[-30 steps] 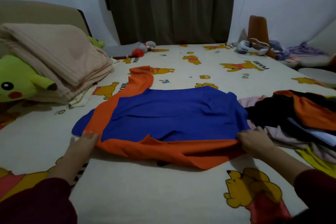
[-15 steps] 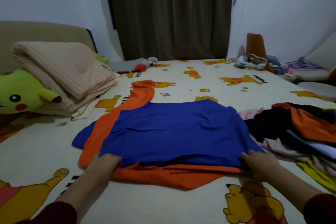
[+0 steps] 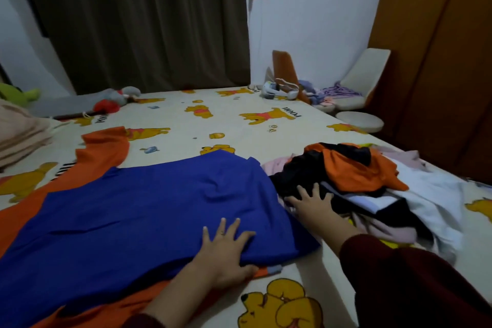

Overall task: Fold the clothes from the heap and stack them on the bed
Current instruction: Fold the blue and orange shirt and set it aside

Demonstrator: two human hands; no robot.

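A blue and orange shirt lies spread flat on the bed, blue panel up, with an orange sleeve reaching toward the far left. My left hand presses flat on the shirt's near right corner, fingers spread. Beside the shirt's right edge, my right hand rests with straight spread fingers against the heap of clothes. The heap holds black, orange, white and pink garments.
A folded beige blanket lies at the far left with a green plush toy behind it. A grey and red soft toy sits near the curtain. Small items crowd the far right corner; a wooden wardrobe stands right.
Both hands let go of the shirt's near hem. My left hand slid right along the shirt to its near right corner; my right hand moved to the heap. The view swung right.
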